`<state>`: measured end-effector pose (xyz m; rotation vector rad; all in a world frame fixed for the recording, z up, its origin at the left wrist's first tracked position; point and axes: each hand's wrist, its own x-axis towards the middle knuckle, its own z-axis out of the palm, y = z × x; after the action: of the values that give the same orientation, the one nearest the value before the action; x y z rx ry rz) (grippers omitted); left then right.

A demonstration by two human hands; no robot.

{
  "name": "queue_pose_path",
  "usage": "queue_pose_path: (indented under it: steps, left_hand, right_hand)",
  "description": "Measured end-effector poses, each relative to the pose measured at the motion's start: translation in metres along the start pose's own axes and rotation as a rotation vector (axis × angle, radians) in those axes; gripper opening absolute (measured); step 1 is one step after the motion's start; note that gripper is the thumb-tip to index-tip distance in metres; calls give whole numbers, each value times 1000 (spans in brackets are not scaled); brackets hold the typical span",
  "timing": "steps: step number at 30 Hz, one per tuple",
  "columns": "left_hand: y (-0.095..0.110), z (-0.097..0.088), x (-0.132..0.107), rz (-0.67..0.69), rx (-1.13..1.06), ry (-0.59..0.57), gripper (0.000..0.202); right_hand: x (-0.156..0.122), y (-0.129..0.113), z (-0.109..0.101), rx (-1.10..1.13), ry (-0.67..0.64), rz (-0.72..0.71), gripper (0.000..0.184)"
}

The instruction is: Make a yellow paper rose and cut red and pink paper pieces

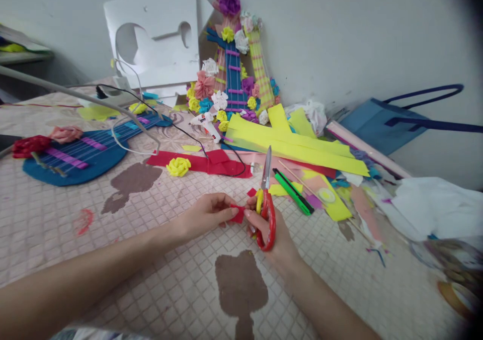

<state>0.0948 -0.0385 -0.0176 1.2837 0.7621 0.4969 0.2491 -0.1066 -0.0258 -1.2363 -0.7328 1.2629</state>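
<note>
Near the middle of the table, my left hand (211, 210) pinches one side of a small red piece of paper or cloth (237, 215) between thumb and fingers. My right hand (274, 237) has its thumb and fingertips at the other side of that piece. A pair of scissors (268, 210) with red and yellow handles hangs on the right hand, blades pointing away from me. Just beyond the hands lies a red scrap (252, 192). Farther off, a yellow flower (178, 167) rests on a red strip (196, 163).
A green utility knife (293, 191) lies right of the scissors, near yellow strips (298, 143). Behind sits a white glue gun (206, 125) with a black cord. A blue guitar cutout (75, 160) is at left; flower-covered guitars (233, 78) lean on the wall.
</note>
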Motion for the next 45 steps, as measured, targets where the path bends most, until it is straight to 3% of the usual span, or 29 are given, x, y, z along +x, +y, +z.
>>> queue_pose_path:
  steps: [6, 14, 28, 35, 38, 45]
  left_hand:
    - [1, 0, -1, 14, 37, 59, 25]
    - [8, 0, -3, -15, -3, 90, 27]
    - [2, 1, -2, 19, 79, -6, 26]
    - [16, -4, -4, 83, -31, 120, 25]
    - [26, -10, -6, 110, -65, 194, 23]
    - [38, -21, -7, 233, -213, 320, 24]
  right_hand:
    - [-3, -4, 3, 8, -62, 9, 24]
    - [-5, -4, 6, -93, -90, 33, 34]
    - [-5, -6, 6, -84, -38, -41, 30]
    - [-8, -13, 7, -160, -107, -105, 33]
    - [-10, -18, 3, -288, -174, -155, 32]
    - [-17, -18, 2, -581, -286, -128, 32]
